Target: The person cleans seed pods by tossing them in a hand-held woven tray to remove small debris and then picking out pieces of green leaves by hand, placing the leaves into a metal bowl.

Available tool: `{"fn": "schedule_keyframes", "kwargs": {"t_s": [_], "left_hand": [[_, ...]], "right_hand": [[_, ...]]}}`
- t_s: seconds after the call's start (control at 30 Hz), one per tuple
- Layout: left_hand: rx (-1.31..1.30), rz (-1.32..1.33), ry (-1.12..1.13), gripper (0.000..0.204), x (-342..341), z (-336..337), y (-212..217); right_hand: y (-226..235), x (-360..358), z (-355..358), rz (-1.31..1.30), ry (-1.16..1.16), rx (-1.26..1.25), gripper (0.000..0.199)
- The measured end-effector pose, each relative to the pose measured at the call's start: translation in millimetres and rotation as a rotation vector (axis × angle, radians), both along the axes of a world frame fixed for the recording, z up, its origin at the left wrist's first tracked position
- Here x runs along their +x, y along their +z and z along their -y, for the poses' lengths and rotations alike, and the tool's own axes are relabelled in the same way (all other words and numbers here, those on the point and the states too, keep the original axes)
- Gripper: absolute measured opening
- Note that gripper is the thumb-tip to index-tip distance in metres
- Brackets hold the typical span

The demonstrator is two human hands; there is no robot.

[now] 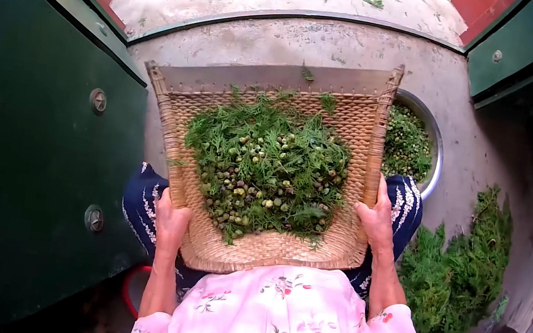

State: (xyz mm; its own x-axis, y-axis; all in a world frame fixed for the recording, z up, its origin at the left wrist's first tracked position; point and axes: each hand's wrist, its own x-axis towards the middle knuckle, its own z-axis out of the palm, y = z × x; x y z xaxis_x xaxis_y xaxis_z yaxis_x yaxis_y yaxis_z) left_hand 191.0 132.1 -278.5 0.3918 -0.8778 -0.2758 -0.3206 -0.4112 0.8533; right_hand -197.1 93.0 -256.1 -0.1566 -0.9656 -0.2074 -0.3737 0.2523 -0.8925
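Here we hold a woven tray over our lap with both hands. Its open flat edge points away from us, toward the doorway, and its rounded back sits close to our tummy. It is a bit wider than it is long.

Our left hand grips the left rim, fingers curled tight around it. Our right hand grips the right rim the same way (the fingertips are hidden behind the weave).

The tray holds a heap of green sprigs mixed with little round green seeds. Behind the tray's right corner sits a metal bowl, half hidden, with more greens in it. A pile of green branches lies on the floor to our right.
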Motion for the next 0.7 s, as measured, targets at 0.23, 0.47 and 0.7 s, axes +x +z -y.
{"fn": "schedule_keyframes", "kwargs": {"t_s": [0.23, 0.47, 0.7], "left_hand": [[-0.635, -0.033, 0.151, 0.037, 1, 56, 63], [-0.226, 0.023, -0.003, 0.029, 5, 39, -1], [-0.054, 0.04, -0.069, 0.026, 0, 13, 5]], "right_hand": [[65, 20, 49, -0.115, -0.115, -0.564, 0.072], [7, 4, 36, -0.079, 0.048, -0.22, 0.073], [-16, -1, 7, 0.139, -0.025, -0.049, 0.073]]}}
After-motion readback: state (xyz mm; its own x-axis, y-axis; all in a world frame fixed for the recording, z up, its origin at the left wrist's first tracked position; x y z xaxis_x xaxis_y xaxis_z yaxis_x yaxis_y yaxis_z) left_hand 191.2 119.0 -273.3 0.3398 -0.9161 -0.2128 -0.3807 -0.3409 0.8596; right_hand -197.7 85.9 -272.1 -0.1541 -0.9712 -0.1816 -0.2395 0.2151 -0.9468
